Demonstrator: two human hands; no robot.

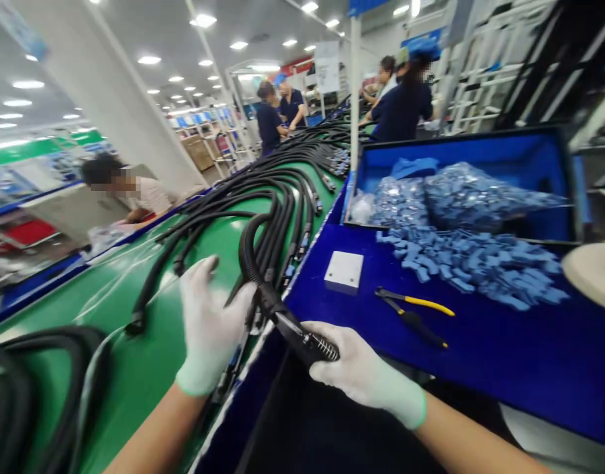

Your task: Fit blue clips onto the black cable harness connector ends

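Observation:
My right hand (pixel 351 365), in a white glove, grips the black handle-like end piece (pixel 295 332) of a corrugated hose. A ribbed or spring-like part shows at the tip beside my fingers. From there the black hose (pixel 247 253) bends up and away over the green surface. My left hand (pixel 213 322), also gloved, is raised just left of this hose with its fingers apart. One fingertip lies close to the hose; whether it touches I cannot tell.
Many black hoses lie along the green conveyor (pixel 154 375). On the blue table (pixel 341 309) are a white block (pixel 344 271), yellow-and-black pliers (pixel 411 316) and heaped blue clips (pixel 480 266). Behind stands a blue bin (pixel 524 158) with bagged blue parts. Several people work farther off.

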